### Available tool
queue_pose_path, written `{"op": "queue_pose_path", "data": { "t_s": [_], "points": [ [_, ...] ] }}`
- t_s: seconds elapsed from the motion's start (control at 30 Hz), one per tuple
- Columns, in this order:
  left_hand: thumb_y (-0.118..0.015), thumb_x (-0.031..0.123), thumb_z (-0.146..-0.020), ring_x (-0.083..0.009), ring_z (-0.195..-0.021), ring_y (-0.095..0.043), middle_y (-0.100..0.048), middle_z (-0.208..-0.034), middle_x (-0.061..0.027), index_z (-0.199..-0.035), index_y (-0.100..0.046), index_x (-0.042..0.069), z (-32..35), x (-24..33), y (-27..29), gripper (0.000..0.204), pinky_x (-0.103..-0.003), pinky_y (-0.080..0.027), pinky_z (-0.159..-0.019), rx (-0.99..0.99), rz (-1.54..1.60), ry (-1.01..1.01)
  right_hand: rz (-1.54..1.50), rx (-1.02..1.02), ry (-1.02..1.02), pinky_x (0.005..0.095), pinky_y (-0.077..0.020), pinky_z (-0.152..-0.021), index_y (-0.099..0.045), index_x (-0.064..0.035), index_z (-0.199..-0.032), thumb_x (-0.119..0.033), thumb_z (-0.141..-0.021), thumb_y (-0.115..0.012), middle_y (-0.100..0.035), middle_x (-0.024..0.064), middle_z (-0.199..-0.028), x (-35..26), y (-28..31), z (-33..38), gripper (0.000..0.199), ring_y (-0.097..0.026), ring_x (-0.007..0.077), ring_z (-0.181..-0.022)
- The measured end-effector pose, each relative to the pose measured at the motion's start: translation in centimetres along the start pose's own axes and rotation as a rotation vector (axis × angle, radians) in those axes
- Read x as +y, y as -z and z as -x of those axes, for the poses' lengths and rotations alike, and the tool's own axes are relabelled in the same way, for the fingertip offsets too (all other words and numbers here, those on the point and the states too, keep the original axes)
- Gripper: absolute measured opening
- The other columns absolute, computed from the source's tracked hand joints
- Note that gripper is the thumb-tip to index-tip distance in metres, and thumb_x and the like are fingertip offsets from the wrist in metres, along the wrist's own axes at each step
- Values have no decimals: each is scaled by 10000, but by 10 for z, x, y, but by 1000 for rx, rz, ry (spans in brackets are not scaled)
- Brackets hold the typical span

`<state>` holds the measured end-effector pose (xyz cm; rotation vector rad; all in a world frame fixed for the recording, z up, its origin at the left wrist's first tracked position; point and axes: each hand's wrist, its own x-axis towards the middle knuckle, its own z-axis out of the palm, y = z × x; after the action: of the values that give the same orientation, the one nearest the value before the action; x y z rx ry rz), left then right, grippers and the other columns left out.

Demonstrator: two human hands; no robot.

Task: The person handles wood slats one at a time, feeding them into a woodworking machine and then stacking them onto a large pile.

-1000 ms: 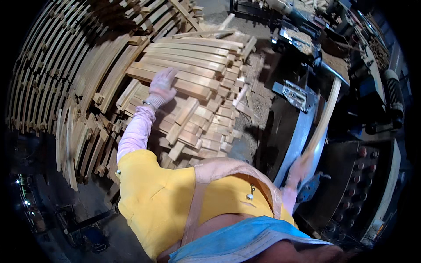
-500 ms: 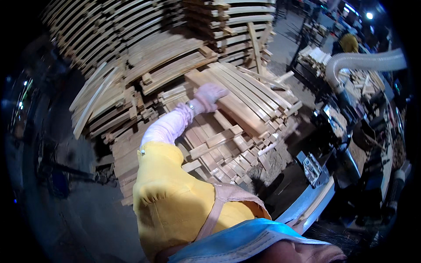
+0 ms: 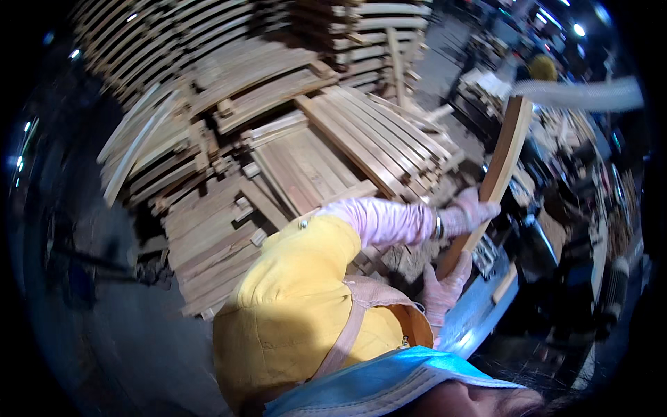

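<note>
"What have you got there?"

"A long wooden board (image 3: 506,146). It's over on my right side, and it slants up, with the top end leaning away from me."

"Do you have it with both hands?"

"Yes. My left hand (image 3: 463,213) is wrapped around it near the middle. My right hand (image 3: 445,290) has hold of the low end, thumb on one side and fingers on the other. I can't tell how hard it squeezes, and that hand hides the tip of the wood."

"What are you wearing?"

"Pale gloves (image 3: 456,222) on both, and a band (image 3: 439,226) around my left wrist. My left arm has a pink sleeve (image 3: 389,221) below a yellow top (image 3: 299,278), and it reaches across in front of me."

"What's near the board?"

"A shiny, bluish metal top (image 3: 464,326) is just beside my right hand. A short bit of wood (image 3: 505,283) lies on it. A pale, fat hose (image 3: 583,94) shows behind the board's high end."

"And farther off?"

"To the left there's a pile of boards (image 3: 375,132) lying side by side. More flat boards (image 3: 208,250) lie lower down. At the back, a tall stack (image 3: 187,31) has bent pieces with gaps between them. A bright lamp (image 3: 579,30) shines at the top right."
</note>
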<state>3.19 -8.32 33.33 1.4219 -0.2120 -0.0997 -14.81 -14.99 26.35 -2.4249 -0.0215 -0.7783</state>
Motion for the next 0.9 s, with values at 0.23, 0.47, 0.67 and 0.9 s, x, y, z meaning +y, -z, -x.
{"op": "queue_pose_path", "data": {
  "t_s": [0.23, 0.47, 0.67, 0.9],
  "points": [
    [-705, 398, -896, -256, -1251, -596, -568, -1442, -224, -1550, -375, -54, 106, -49, -36, 861, -381, -470, -1073, -864, -287, 293, 446, 157, -502, 504, -509, -952, -547, -51, -1448, -137, -756, -799, -669, 225, -1177, 59, 66, 239, 741, -615, 453, -1079],
    [-685, 416, -919, -328, -1349, -564, -608, -1414, -244, -1445, -531, -52, 99, -120, 32, 721, -377, -415, -1151, -783, -415, 358, 677, 32, -895, 537, -488, -943, -578, -75, -1414, -283, -914, -687, -681, 205, -1182, 48, 97, 245, 552, -623, 425, -1085],
    [-720, 382, -913, -254, -1278, -600, -649, -1317, -217, -1415, -541, -39, 85, -62, 47, 680, -393, -451, -1108, -562, -474, 102, 575, 276, -779, 539, -500, -939, -583, -118, -1408, -276, -888, -725, -687, 231, -1182, 175, 67, 65, 561, -629, 445, -1093],
    [-755, 342, -907, -347, -1240, -607, -627, -1323, -225, -1501, -433, -11, -3, -86, 175, 761, -454, -471, -1108, 303, -725, -524, 642, 149, -709, 538, -510, -949, -441, -193, -1552, -316, -917, -708, -674, 222, -1204, 228, 43, 49, 700, -634, 437, -1103]
  ]
}}
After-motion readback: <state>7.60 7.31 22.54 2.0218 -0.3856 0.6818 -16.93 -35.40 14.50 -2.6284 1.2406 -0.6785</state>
